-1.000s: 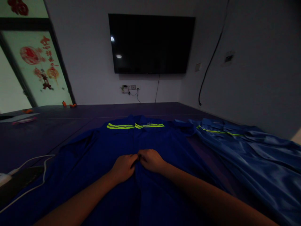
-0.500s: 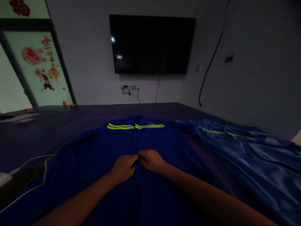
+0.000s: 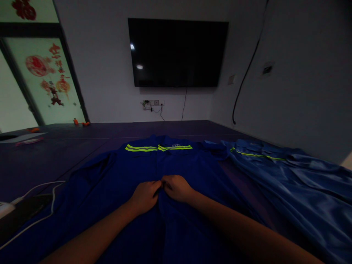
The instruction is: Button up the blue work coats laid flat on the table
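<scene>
A dark blue work jacket (image 3: 137, 165) with yellow-green reflective strips across its chest lies spread out in front of me, collar away from me. My left hand (image 3: 145, 196) is closed on the jacket's front edge at the middle. Right beside it, my right hand (image 3: 176, 187) is also closed, pinching the same front opening, the fingertips of both hands nearly meeting. Whatever small part of the placket sits between the fingers is hidden. Below the hands the front edges run down toward me in dark folds.
A second, shinier blue garment (image 3: 275, 176) with a yellow-green strip lies at the right. To the left are a white cable (image 3: 53, 198), a white plug-like block (image 3: 6, 209) and a dark flat object (image 3: 30, 211). A television (image 3: 178, 53) hangs on the far wall.
</scene>
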### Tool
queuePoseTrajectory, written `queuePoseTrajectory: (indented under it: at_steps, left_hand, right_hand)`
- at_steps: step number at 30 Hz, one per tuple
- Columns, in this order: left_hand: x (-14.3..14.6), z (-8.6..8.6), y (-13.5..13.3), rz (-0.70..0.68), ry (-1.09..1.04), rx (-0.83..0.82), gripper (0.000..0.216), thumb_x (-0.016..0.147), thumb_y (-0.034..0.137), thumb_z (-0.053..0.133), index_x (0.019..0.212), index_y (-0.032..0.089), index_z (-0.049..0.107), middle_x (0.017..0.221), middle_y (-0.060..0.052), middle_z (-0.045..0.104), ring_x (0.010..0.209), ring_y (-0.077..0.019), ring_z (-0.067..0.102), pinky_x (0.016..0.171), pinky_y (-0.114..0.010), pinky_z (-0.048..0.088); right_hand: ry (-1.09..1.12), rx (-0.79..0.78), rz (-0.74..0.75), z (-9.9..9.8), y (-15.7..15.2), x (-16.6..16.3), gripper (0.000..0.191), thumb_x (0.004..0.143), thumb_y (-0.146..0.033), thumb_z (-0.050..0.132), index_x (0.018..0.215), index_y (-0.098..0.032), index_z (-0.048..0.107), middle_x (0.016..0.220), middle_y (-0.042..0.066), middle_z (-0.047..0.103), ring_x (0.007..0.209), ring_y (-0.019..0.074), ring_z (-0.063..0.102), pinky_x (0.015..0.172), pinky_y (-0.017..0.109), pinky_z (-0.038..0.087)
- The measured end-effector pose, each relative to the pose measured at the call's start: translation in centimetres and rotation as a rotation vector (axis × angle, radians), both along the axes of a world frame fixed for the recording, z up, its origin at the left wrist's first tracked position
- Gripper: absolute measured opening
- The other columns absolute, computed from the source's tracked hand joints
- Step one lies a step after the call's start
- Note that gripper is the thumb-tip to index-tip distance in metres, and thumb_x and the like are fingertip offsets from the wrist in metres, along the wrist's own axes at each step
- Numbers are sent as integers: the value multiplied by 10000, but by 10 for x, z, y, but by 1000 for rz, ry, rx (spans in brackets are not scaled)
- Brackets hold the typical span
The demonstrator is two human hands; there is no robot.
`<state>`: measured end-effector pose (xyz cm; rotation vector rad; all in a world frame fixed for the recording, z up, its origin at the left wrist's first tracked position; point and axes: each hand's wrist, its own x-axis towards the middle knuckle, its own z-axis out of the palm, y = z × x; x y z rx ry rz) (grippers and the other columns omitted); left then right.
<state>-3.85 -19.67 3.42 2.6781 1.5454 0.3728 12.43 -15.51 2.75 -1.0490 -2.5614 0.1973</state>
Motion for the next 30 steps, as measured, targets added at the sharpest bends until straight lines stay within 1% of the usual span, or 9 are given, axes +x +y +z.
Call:
queuePoseTrajectory:
  at_steps: [5, 11, 20, 30]
  left_hand:
    - [0, 1, 0, 3, -7, -2, 85, 794, 196, 407, 802, 206, 491, 782, -9, 630, 718, -166, 585, 589, -246, 367]
    - [0, 2, -1, 10, 0, -29, 100, 788, 180, 403, 819, 204, 494, 800, -15, 624, 728, -163, 578, 618, -245, 381]
    - [1, 3, -2, 7, -12, -21, 74, 798, 196, 407, 796, 199, 481, 788, -8, 633, 714, -156, 586, 582, -240, 367]
    - [0, 1, 0, 18, 8, -19, 92, 780, 155, 407, 793, 198, 488, 783, -8, 630, 703, -156, 583, 576, -244, 365]
  right_hand:
    - [-10, 14, 10, 0, 0, 0, 204, 739, -120, 440, 870, -177, 586, 807, 32, 643, 698, 132, 567, 574, 219, 304]
    - [-19, 12, -9, 0, 0, 0, 188, 747, -131, 443, 862, -172, 587, 802, 32, 643, 698, 131, 568, 569, 216, 300]
    - [-9, 3, -4, 2, -2, 0, 205, 745, -126, 437, 880, -175, 584, 816, 36, 649, 718, 142, 582, 582, 218, 320]
    - [-8, -3, -13, 0, 0, 0, 207, 742, -130, 438, 877, -178, 586, 825, 38, 650, 738, 146, 588, 587, 218, 323]
